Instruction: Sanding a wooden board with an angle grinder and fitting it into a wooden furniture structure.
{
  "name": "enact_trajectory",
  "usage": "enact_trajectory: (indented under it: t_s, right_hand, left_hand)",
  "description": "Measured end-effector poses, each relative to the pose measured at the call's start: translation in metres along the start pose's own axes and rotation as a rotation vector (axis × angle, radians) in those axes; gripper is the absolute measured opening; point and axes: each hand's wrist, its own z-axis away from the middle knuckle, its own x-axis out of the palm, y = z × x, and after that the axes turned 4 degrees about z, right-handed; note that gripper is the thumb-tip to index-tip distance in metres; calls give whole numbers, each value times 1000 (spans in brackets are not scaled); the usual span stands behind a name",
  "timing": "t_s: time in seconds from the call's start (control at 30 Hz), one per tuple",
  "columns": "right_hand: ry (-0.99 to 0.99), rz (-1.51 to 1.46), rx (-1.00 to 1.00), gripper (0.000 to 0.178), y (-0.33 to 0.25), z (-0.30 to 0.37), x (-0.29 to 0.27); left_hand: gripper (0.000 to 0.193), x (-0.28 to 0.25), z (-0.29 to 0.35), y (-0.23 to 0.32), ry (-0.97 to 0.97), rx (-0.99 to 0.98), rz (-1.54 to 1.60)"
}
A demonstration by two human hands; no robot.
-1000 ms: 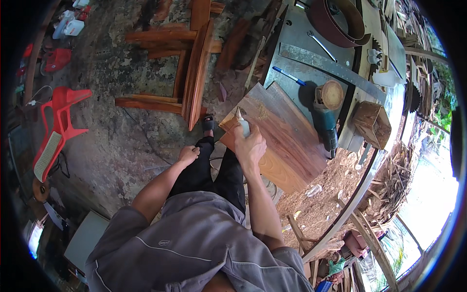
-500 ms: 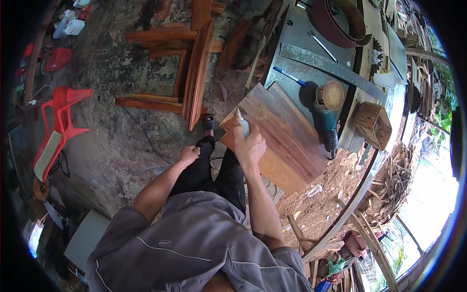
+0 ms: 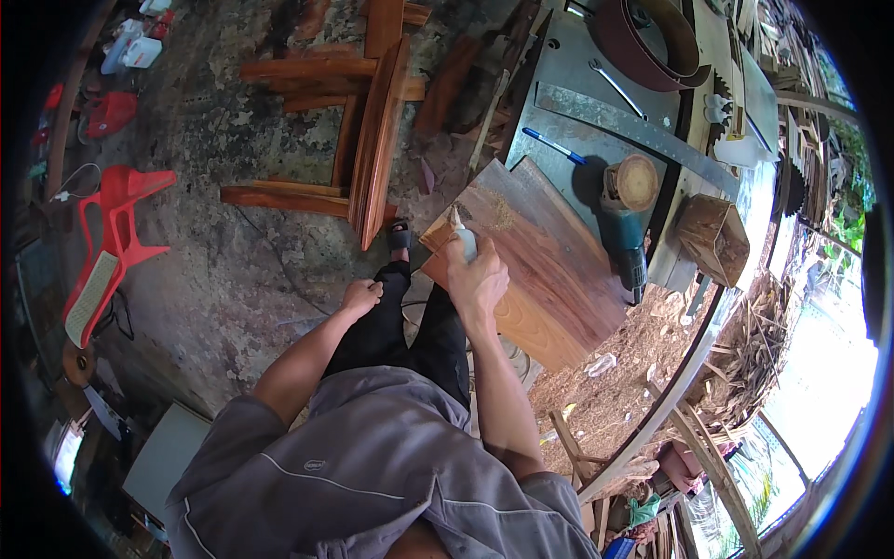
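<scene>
My right hand [image 3: 480, 279] is wrapped around a small white squeeze bottle [image 3: 467, 242], likely glue. Its tapered nozzle points away from me, over the near-left edge of a wooden board [image 3: 559, 261]. The board is brown with darker grain, and a little pile of sawdust [image 3: 501, 212] lies on it just beyond the nozzle. From this view I cannot tell whether the nozzle touches the wood. My left hand [image 3: 361, 297] hangs by my left thigh, its fingers curled in with nothing visible in them.
A metal-topped bench [image 3: 596, 121] beyond the board carries a green angle grinder [image 3: 626, 238], a steel ruler [image 3: 643, 135], a wrench [image 3: 618, 88], a blue pen [image 3: 554, 146] and a sanding belt [image 3: 605, 37]. A wooden frame [image 3: 358, 140] and a red plastic chair [image 3: 121, 214] occupy the floor leftward.
</scene>
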Motion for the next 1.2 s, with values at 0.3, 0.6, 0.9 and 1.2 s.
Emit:
enact_trajectory:
  t_s: [0.3, 0.6, 0.9, 1.2]
  right_hand:
    - [-18, 11, 48, 48, 6, 1, -5]
    - [9, 14, 82, 48, 23, 7, -5]
    - [9, 20, 98, 47, 29, 9, -7]
    - [0, -438, 49, 32, 72, 16, -7]
  left_hand:
    - [36, 0, 1, 0, 2, 2, -7]
    - [35, 0, 0, 0, 6, 12, -26]
    - [35, -3, 2, 3, 2, 24, -42]
    - [26, 5, 39, 48, 98, 445, -308]
